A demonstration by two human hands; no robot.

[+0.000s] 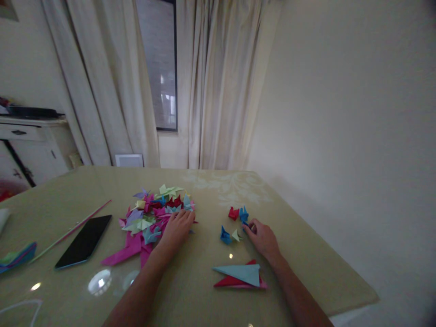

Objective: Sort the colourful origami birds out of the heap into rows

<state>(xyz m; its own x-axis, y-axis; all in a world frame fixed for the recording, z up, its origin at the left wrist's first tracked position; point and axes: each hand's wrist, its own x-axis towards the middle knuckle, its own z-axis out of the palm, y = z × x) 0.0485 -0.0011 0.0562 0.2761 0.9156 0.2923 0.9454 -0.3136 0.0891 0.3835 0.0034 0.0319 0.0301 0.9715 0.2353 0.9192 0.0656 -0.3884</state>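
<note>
A heap of folded paper cranes point(138, 224) in pink, red, blue, green and purple lies left of centre. My left hand point(180, 222) rests on the heap's right edge, fingers stretched over it and fingertips partly hidden. On the right, my right hand point(264, 236) pinches a small blue origami piece point(245, 226) between thumb and fingers, much of it covered. Around it stand a red crane point(233, 213), a blue crane point(243, 214), another blue crane point(225, 235) and a pale green piece point(236, 235). Nearer me lie flat, pointed light-blue point(243, 274) and red folded papers point(226, 282).
A black phone point(84, 240) and a thin pink-green stick point(73, 229) lie left of the heap. Coloured paper pieces point(18, 258) sit at the far left. The table point(306, 263) ends along a wall on the right; curtains point(225, 91) hang behind.
</note>
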